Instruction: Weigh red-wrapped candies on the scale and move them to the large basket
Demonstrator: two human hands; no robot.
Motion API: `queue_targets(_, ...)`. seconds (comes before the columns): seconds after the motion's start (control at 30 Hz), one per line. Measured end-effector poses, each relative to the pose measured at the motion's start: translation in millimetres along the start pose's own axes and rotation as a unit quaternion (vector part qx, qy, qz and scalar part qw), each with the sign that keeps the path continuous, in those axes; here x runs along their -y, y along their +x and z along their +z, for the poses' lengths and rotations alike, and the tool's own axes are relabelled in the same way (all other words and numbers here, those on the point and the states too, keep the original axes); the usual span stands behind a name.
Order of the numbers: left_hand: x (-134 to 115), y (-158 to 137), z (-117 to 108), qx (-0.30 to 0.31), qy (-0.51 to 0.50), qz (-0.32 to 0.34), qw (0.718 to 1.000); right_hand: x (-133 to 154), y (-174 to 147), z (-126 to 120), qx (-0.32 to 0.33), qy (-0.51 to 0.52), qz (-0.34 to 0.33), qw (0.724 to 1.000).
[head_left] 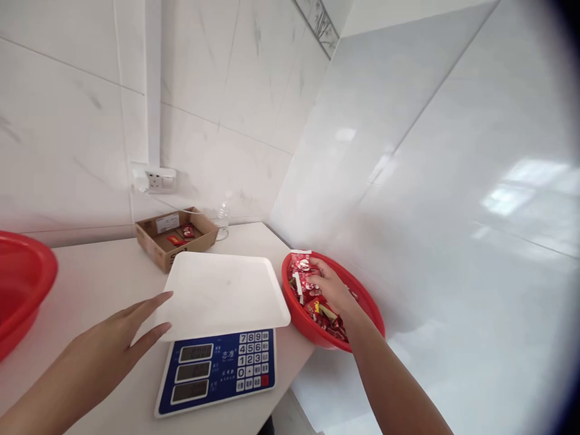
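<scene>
My right hand (328,284) reaches into a red plastic basin (371,305) and grips red-and-white candy packets (304,277) near its left rim. More wrapped candies (328,317) lie in the basin under my wrist. My left hand (122,332) holds nothing, its thumb and fingers apart, at the left edge of the white weighing tray (222,290). The tray is bare and sits on a digital scale (217,374) with a blue keypad panel and three small displays. Whether my left fingertips touch the tray, I cannot tell.
A cardboard box (158,244) with a few red packets stands behind the scale. Beside it is a clear plastic bottle (223,216). Another red basin (27,272) is at the far left. A wall socket (156,180) has a cable. Tiled walls border the white table (99,272).
</scene>
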State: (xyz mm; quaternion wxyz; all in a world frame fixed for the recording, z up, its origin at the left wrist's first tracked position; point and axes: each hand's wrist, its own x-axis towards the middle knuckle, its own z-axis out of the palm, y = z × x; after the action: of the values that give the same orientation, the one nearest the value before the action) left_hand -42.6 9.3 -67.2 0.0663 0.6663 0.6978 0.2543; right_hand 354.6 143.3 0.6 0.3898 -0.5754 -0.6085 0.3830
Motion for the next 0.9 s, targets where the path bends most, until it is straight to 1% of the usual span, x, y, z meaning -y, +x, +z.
queue_targets(0.07, -10.6, -2.6, -11.2, 0.036, 0.017, -0.010, 0.999, 10.9, -3.2, 32.3, 0.076, 0.056, 0.017, 0.995)
queue_targets(0.13, -20.1, -5.2, -21.2, 0.061, 0.023, -0.016, 0.998, 18.9, -5.1, 61.1, 0.161, 0.100, 0.031, 0.981)
queue_targets(0.17, -23.8, -6.3, -25.3, 0.069, 0.024, -0.017, 0.997, 21.5, -5.4, 73.3, 0.193, 0.108, 0.034, 0.975)
queue_targets(0.2, -26.8, -7.4, -28.5, 0.076, 0.024, -0.019, 0.997, 23.1, -5.5, 83.9, 0.210, 0.108, 0.036, 0.971)
queue_targets(0.27, -30.4, -9.0, -32.7, 0.086, 0.024, -0.023, 0.996, 23.6, -5.3, 99.4, 0.202, 0.095, 0.036, 0.974)
queue_targets(0.33, -31.5, -9.9, -34.5, 0.092, 0.023, -0.026, 0.995, 22.6, -5.9, 107.6, 0.173, 0.084, 0.030, 0.981)
queue_targets(0.37, -31.5, -10.2, -34.6, 0.094, 0.022, -0.026, 0.995, 22.2, -6.7, 109.4, 0.169, 0.083, 0.029, 0.982)
queue_targets(0.43, -31.0, -10.4, -34.1, 0.089, 0.021, -0.021, 0.996, 22.1, -9.8, 110.1, 0.184, 0.087, 0.022, 0.979)
queue_targets(0.57, -29.7, -10.7, -31.0, 0.087, 0.023, -0.009, 0.996, 21.2, -17.5, 113.0, 0.242, 0.115, 0.004, 0.963)
queue_targets(0.6, -29.1, -10.8, -30.0, 0.090, 0.025, -0.008, 0.996, 19.8, -18.8, 115.4, 0.245, 0.124, 0.000, 0.962)
queue_targets(0.7, -25.3, -11.0, -26.8, 0.085, 0.030, 0.002, 0.996, 13.1, -20.2, 121.5, 0.213, 0.123, -0.022, 0.969)
queue_targets(0.77, -21.2, -10.7, -24.8, 0.072, 0.032, 0.009, 0.997, 9.2, -19.9, 117.1, 0.177, 0.094, -0.046, 0.979)
queue_targets(0.83, -17.0, -10.1, -23.1, 0.062, 0.033, 0.005, 0.997, 7.3, -20.3, 99.9, 0.115, 0.033, -0.083, 0.989)
queue_targets(0.87, -15.2, -9.6, -22.3, 0.060, 0.034, 0.001, 0.998, 6.9, -21.0, 86.3, 0.065, -0.013, -0.105, 0.992)
queue_targets(0.9, -13.7, -9.1, -21.5, 0.061, 0.036, -0.004, 0.997, 6.4, -21.8, 70.2, 0.008, -0.070, -0.125, 0.990)
